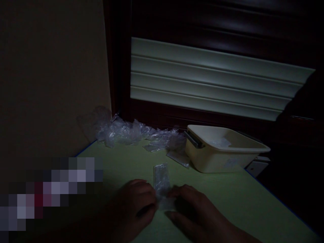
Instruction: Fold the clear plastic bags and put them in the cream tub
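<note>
Crumpled clear plastic (126, 131) lies beyond the fingers of the left hand (134, 199), which curl at the left edge of a clear packet (161, 179); whether they pinch it, I cannot tell. The packet lies between both hands' fingertips, seemingly being straightened; the next move probably calls for a secure hold on its near end. The right hand (201, 209) has thumb and forefinger parted at its other edge. Beyond them, rightward, a cream bin (212, 160) bears a pale patch (231, 162), perhaps a label, unreadable
</note>
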### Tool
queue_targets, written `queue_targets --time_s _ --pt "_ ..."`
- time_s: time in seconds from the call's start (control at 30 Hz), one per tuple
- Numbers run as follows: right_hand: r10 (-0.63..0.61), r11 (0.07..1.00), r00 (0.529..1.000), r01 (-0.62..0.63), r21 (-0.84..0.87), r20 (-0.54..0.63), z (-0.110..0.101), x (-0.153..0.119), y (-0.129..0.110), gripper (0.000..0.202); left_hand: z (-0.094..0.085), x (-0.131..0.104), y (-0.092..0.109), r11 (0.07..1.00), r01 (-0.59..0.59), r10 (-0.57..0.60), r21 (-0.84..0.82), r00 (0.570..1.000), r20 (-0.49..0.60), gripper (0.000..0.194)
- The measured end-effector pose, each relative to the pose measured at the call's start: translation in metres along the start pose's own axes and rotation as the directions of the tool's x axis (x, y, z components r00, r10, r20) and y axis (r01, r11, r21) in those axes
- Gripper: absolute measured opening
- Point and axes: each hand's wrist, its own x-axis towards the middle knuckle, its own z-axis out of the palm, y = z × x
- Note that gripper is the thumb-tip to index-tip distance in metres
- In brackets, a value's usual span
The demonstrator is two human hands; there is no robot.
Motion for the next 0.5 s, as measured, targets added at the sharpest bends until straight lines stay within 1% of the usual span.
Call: queue_targets --time_s 0.07,0.17,0.23,0.3,0.37,0.4,0.5 --pt "0.038 0.999 0.999 -0.038 0.031 -0.02 0.001 0.004 -0.001 0.012 0.001 0.0 0.0 0.999 0.032 -0.032 -0.013 0.999 -0.002 0.016" --pt "0.064 0.99 0.997 -0.059 0.129 -0.036 0.004 0.008 -0.002 0.007 0.003 0.0 0.002 0.984 0.175 -0.176 -0.026 0.984 -0.031 0.012" --pt "0.081 0.979 0.996 -0.073 0.192 -0.036 0.006 0.009 -0.002 0.009 0.005 0.0 0.003 0.96 0.276 -0.278 -0.049 0.959 -0.051 0.012" --pt "0.105 0.965 0.994 -0.094 0.243 -0.03 0.008 0.009 -0.002 0.018 0.007 0.001 0.004 0.938 0.338 -0.343 -0.08 0.937 -0.061 0.012" --pt "0.123 0.958 0.991 -0.107 0.268 -0.045 0.011 0.01 -0.002 0.022 0.008 0.002 0.005 0.925 0.368 -0.375 -0.098 0.925 -0.06 0.012" --pt "0.129 0.959 0.989 -0.107 0.261 -0.069 0.012 0.01 -0.001 0.021 0.008 0.003 0.006 0.923 0.373 -0.38 -0.098 0.924 -0.053 0.012" --pt "0.135 0.977 0.984 -0.113 0.181 -0.118 0.013 0.011 0.001 0.015 0.007 0.004 0.009 0.926 0.377 -0.378 -0.031 0.925 -0.04 0.015"
